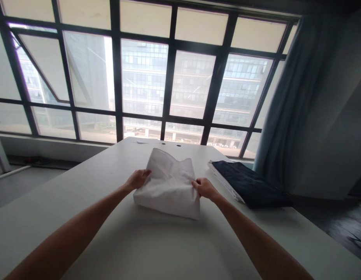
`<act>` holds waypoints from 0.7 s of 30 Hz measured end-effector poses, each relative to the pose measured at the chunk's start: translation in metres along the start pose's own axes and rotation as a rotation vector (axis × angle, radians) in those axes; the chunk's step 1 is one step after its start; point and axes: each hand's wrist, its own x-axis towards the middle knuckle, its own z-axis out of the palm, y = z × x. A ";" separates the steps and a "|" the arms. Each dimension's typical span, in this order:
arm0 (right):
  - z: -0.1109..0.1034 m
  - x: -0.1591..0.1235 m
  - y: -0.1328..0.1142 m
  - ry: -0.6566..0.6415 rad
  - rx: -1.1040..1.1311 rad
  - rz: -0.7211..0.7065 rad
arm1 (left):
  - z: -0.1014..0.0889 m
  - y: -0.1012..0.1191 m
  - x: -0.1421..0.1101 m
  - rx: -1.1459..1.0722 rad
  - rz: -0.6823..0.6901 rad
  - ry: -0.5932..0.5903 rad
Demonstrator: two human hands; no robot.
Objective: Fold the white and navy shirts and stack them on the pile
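Between my two hands is a folded white cloth (169,190), held by its left and right sides over the middle of the white table (116,233). Its far edge is raised and dips in the centre, with creases across the face. My left hand (138,179) pinches the left side, thumb on top and the other fingers mostly hidden behind the fabric. On the opposite side my right hand (205,187) grips the edge in the same way. Whether the cloth's near edge touches the tabletop, I cannot tell.
Right of the cloth, a folded dark navy cloth (250,184) lies on folded white fabric (225,182), close to the table's right edge. Two small dark round spots mark the table's far end. Behind stand large windows (144,77) and a blue-grey curtain (291,105).
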 end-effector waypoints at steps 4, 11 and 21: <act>0.006 -0.007 0.011 0.015 -0.096 0.082 | 0.016 -0.010 0.016 -0.111 -0.157 -0.012; 0.010 -0.021 0.009 0.012 -0.144 0.037 | 0.011 -0.001 0.033 -0.262 -0.317 -0.030; 0.000 -0.017 0.026 0.185 -0.215 0.055 | 0.011 0.015 -0.012 -0.317 -0.234 0.005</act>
